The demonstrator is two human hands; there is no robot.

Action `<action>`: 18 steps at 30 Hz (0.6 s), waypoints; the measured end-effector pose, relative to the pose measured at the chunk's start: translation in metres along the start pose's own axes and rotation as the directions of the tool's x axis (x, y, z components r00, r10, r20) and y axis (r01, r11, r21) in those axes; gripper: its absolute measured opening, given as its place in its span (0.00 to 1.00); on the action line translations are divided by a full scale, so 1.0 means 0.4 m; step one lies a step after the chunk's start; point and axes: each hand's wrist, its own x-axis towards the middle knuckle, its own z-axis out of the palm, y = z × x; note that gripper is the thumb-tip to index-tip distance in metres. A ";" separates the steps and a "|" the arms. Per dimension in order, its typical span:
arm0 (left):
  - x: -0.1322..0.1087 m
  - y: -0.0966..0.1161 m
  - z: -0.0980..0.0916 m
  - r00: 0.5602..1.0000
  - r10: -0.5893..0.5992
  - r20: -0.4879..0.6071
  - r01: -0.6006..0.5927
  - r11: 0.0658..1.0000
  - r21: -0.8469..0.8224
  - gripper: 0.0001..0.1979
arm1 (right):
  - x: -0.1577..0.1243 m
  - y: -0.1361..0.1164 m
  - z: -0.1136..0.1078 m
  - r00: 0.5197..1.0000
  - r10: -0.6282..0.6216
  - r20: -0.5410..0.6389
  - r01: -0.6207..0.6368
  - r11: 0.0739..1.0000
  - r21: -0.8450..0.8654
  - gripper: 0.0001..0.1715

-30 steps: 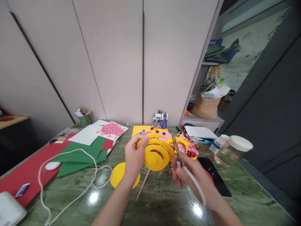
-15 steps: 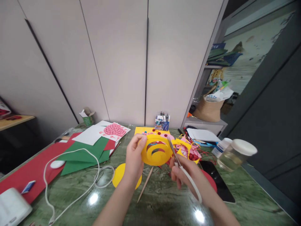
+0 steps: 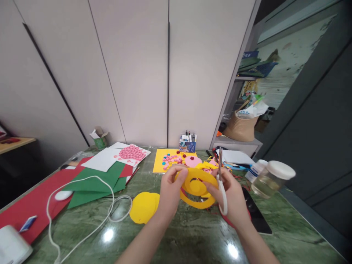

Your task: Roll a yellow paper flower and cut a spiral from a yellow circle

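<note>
at the table's left edge: red paper (image 3: 30, 201) lies under green paper (image 3: 93, 181), and a white cable (image 3: 82, 205) loops over both.
behind the green paper: a white sheet (image 3: 104, 159) beside a card covered with pink dots (image 3: 132, 152).
yellow discs (image 3: 144, 207): flat on the green table (image 3: 178, 238), just left of the person's wrist.
left hand (image 3: 170, 190): clenched on the left edge of the yellow paper spiral (image 3: 196, 187), thumb on top.
spiral's place: in the air above the table, between both hands.
right hand (image 3: 233, 194): grasping the scissors (image 3: 222, 190), with its fingertips touching the spiral's right edge.
scissor blades: upright and together.
far right: a glass jar (image 3: 272, 178) with a white lid, near a black tablet (image 3: 255, 216).
</note>
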 end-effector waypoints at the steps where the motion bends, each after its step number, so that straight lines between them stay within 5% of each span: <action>1: 0.001 0.000 -0.002 0.998 0.062 -0.002 -0.061 0.996 0.057 0.06 | 0.006 0.001 0.000 1.000 0.001 -0.006 -0.001 1.000 0.011 0.23; 6: -0.008 0.017 -0.013 0.958 0.285 0.015 -0.275 0.906 0.323 0.04 | 0.027 0.007 -0.007 1.000 -0.006 -0.021 0.006 1.000 0.018 0.24; 10: -0.022 0.028 -0.012 0.986 0.015 0.168 -0.064 0.955 0.289 0.07 | 0.025 0.007 0.000 1.000 -0.007 0.022 0.007 1.000 0.006 0.23; 13: -0.015 0.026 -0.008 0.953 -0.204 0.225 0.173 0.974 0.148 0.10 | 0.021 0.010 0.002 0.999 0.000 0.053 0.003 0.999 -0.044 0.21; 18: 0.011 0.021 -0.016 0.968 -0.226 0.106 0.229 0.973 -0.019 0.13 | 0.005 0.003 -0.031 0.991 -0.131 0.033 0.134 0.980 -0.145 0.14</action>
